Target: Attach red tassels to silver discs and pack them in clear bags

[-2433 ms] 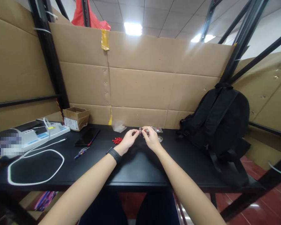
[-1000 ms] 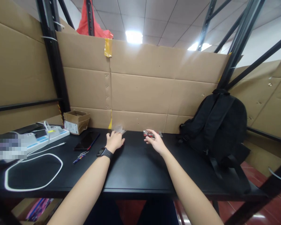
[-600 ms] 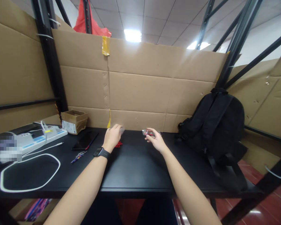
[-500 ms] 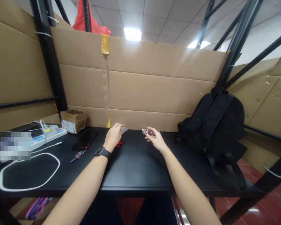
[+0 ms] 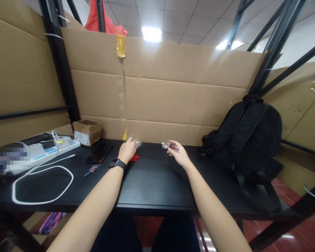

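Observation:
My left hand (image 5: 127, 149), with a dark watch on its wrist, is closed on a small clear plastic bag (image 5: 139, 144) near the back of the black table. Just below that hand lies a red cord (image 5: 134, 158) in a loose bundle. Further right, my right hand (image 5: 179, 153) pinches a small clear packet (image 5: 166, 145) with something red and dark inside. What exactly the packet holds is too small to make out. The two hands are apart, both close to the cardboard wall.
On the left are a white power strip (image 5: 46, 154), a looped white cable (image 5: 42, 202), an open cardboard box (image 5: 87, 132), a dark phone (image 5: 98, 153) and a bunch of keys (image 5: 92, 170). A black backpack (image 5: 248, 140) stands at the right. Behind rises a cardboard wall (image 5: 157, 94).
The view has shifted slightly, moving the scene a little right and up. More of the red cord shows below my left hand. Both hands keep their holds.

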